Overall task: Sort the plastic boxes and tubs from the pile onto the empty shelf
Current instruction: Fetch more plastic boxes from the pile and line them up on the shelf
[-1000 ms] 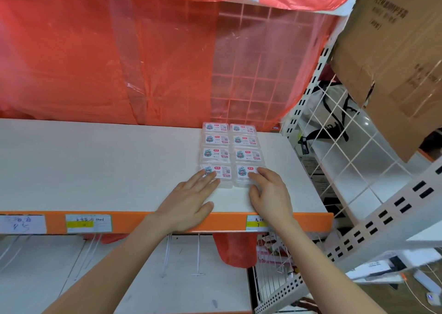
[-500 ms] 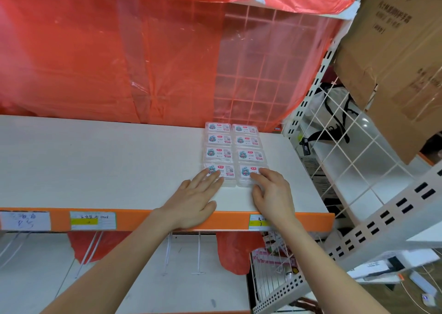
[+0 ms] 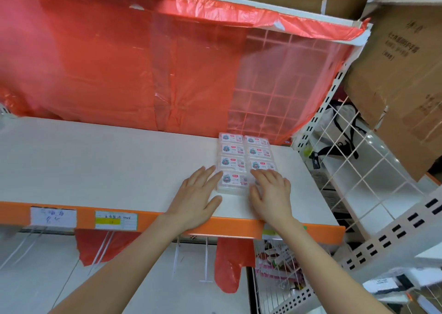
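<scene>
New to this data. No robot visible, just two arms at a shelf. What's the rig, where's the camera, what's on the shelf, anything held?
There is no machine: a person works with bare hands, and one wide-angle camera worn on the head looks forward and down, so the arms enter from the bottom edge. Every picture is that same view. Near the right end of the white shelf sits a block of small clear plastic boxes, two columns by four rows. The left hand lies flat on the shelf, fingertips against the block's front left corner; the right hand rests its fingers on top of the front right corner. Neither hand grips anything. Behind hangs a red plastic sheet; cardboard boxes sit upper right.
</scene>
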Available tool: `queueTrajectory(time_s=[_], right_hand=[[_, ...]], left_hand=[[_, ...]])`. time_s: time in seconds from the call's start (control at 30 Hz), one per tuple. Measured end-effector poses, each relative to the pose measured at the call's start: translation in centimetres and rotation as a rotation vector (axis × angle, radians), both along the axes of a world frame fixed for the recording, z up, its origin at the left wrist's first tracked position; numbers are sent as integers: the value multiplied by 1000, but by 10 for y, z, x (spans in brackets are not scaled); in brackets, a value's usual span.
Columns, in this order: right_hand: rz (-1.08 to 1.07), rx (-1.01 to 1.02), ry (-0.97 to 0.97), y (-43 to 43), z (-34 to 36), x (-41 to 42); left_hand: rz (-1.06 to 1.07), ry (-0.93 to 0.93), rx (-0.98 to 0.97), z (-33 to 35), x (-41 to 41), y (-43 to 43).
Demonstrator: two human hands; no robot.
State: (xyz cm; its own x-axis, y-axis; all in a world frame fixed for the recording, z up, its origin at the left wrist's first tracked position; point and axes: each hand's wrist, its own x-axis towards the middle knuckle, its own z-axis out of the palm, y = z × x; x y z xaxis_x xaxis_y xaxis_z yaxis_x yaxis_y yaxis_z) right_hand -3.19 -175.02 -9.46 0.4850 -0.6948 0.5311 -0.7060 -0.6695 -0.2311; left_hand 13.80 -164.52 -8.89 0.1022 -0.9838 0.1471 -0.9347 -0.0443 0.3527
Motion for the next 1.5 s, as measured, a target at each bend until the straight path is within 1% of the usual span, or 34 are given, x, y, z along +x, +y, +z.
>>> queueTrajectory(time_s=[0.13,0.3,0.43,0.5,0.63,0.73,0.83,0.97,1.03,1.13,1.27,1.37,1.5], right_hand=[[136,-13,44,24,8,59],[310,11,124,65,3,135],[411,22,186,99,2,197],[462,38,191,120,4,233],[574,119,165,165,8,305],[630,187,205,200,8,356],[649,208,241,233,6,403],[659,229,278,268,3,453],[664,234,298,280,3,471],[669,237,337,289,4,492],[666,260,361,283,8,522],[659,282,289,270,11,547],[641,320,174,252,20,577]], left_hand=[[194,-42,-6,8,39,24],[400,-96,11,7,105,82],[535,-72,-39,3,163,137],[597,-104,-41,-1,195,168],[738,-163,26,0,252,230],[779,-192,57,-1,293,276],[829,-176,78,3,334,319],[841,-143,75,10,374,363],[849,-133,39,11,389,375],[868,-126,2,9,409,377],[877,-95,28,7,433,363],[835,-68,19,5,449,347],[796,-48,-42,7,473,331]])
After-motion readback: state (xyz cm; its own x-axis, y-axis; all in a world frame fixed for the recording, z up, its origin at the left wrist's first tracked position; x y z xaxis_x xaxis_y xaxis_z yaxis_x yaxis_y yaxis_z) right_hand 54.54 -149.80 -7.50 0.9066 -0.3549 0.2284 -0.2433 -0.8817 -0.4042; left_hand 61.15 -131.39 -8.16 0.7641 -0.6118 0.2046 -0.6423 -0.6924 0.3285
